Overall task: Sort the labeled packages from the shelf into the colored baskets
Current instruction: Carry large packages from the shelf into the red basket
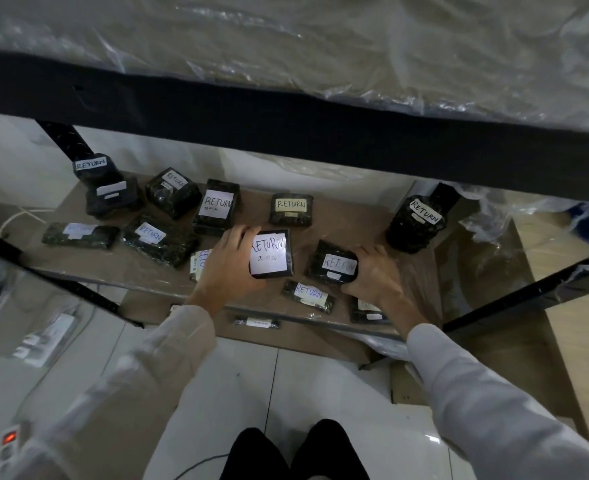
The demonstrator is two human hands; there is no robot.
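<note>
Packages: black-wrapped bundles with white RETURN labels lie spread over the brown shelf board, one tier of a dark metal rack.
Left hand: fingers and thumb are spread wide and curled round the left side of the square package, fingertips at its far corner, thumb at its near edge. Whether it is off the board cannot be told.
Right hand: a narrower grasp, with fingers curled over the right end of the small package and thumb at its near side.
Between hands: the two held packages are near each other, with a strip of bare board between them.
Close neighbours: flat package lies just in front of both held ones. Corner package lies beside the right wrist at the board's front edge. Pale-labelled package is partly hidden behind the left hand.
Farther back: tan-label package and large-label package lie just behind the square package. Tall package stands upright beyond the right hand.
Left side: more packages, two of them stacked by the back-left post.
Overhead: black beam of the upper tier crosses above the back row, with a clear plastic sheet over it.
Edges: the board's front rim runs under both wrists.
Open room: bare board to the right of the right hand, and tiled floor in front of the rack.
</note>
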